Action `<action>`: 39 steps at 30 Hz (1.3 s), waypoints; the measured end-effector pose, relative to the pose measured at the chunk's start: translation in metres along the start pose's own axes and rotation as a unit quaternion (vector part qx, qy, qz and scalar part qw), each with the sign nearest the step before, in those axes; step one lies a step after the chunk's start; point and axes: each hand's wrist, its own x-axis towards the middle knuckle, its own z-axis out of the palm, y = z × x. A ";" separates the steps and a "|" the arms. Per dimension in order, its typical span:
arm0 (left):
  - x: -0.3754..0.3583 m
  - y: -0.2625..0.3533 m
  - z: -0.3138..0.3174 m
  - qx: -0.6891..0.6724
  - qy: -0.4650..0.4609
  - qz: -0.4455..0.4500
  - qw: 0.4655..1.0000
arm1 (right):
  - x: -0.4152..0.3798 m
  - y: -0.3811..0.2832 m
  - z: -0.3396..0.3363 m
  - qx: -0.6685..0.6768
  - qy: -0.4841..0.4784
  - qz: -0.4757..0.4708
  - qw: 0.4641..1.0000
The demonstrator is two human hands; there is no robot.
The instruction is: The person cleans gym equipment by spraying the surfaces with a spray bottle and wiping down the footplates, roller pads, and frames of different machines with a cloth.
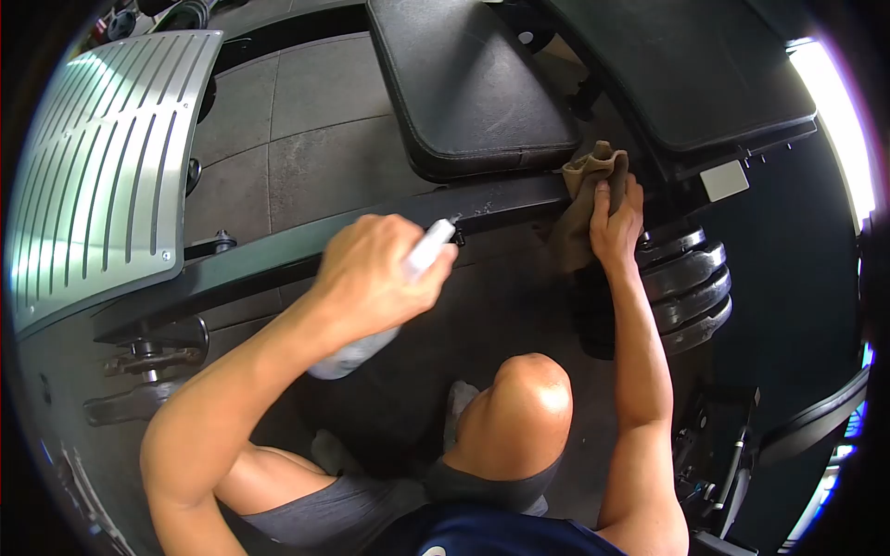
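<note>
My left hand (375, 273) is wrapped round the neck of a spray bottle with a white nozzle (430, 248); its pale, clear body (357, 357) shows below my wrist. The nozzle points at a dark metal frame beam (501, 206), where small wet-looking specks show. In my right hand (619, 222) is a brown cloth (584, 208), bunched up and pressed near the right end of that beam. A black padded bench seat (473, 93) lies just beyond the beam, close to the cloth.
A slotted metal footplate (116, 167) stands at the left. Another black pad (691, 74) is at the upper right. Stacked weight plates (691, 287) sit beside my right forearm. Grey floor tiles (306, 139) show behind the beam. My bent knee (533, 398) is below.
</note>
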 end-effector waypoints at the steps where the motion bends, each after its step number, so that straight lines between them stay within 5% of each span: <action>1: -0.011 -0.005 -0.011 0.018 0.003 -0.003 1.000 | 0.000 0.000 0.001 -0.006 -0.001 -0.005 1.000; 3: -0.042 -0.016 -0.043 0.036 -0.009 -0.103 0.994 | -0.006 -0.019 0.007 -0.020 0.048 -0.025 0.998; 5: -0.086 -0.034 -0.059 0.091 0.108 0.001 0.990 | -0.018 -0.041 0.020 -0.030 0.036 -0.070 0.996; 9: -0.146 -0.025 -0.070 0.062 0.152 -0.011 0.986 | -0.040 -0.171 0.048 0.105 -0.007 -0.282 0.954; 10: -0.157 -0.020 -0.068 0.037 0.152 -0.044 0.987 | -0.041 -0.209 0.053 0.150 -0.111 -0.249 0.950; 12: -0.172 -0.010 -0.056 -0.029 0.161 -0.080 0.983 | -0.052 -0.277 0.074 0.160 -0.218 -0.339 0.901; 14: -0.180 -0.005 -0.049 -0.089 0.122 -0.097 0.984 | -0.047 -0.326 0.079 0.130 -0.088 -0.463 0.872; 15: -0.181 -0.004 -0.047 -0.120 0.119 -0.092 0.981 | -0.039 -0.338 0.079 0.111 -0.108 -0.479 0.864; 19: -0.192 0.002 -0.048 -0.205 0.114 -0.088 0.968 | -0.041 -0.256 0.085 -0.025 -0.262 -0.549 0.794; 20: -0.192 -0.004 -0.053 -0.211 0.075 -0.040 0.974 | -0.046 -0.210 0.079 -0.014 -0.165 -0.500 0.850; 22: -0.199 -0.015 -0.056 -0.187 0.053 0.000 0.981 | -0.035 -0.134 0.045 0.028 -0.120 -0.342 0.931; 25: -0.203 -0.031 -0.058 -0.157 0.054 0.036 0.986 | -0.018 -0.068 0.026 -0.071 -0.015 -0.352 0.933; 31: -0.203 -0.038 -0.065 -0.172 0.061 0.056 0.982 | -0.036 -0.194 0.059 0.096 -0.124 -0.362 0.919; 34: -0.200 -0.042 -0.061 -0.182 0.038 0.067 0.980 | -0.054 -0.296 0.091 0.049 -0.106 -0.534 0.837; 35: -0.199 -0.042 -0.060 -0.184 0.026 0.070 0.980 | -0.052 -0.327 0.090 0.058 -0.103 -0.516 0.848; 39: -0.202 -0.040 -0.065 -0.191 0.005 0.058 0.980 | -0.031 -0.269 0.078 0.077 -0.099 -0.561 0.818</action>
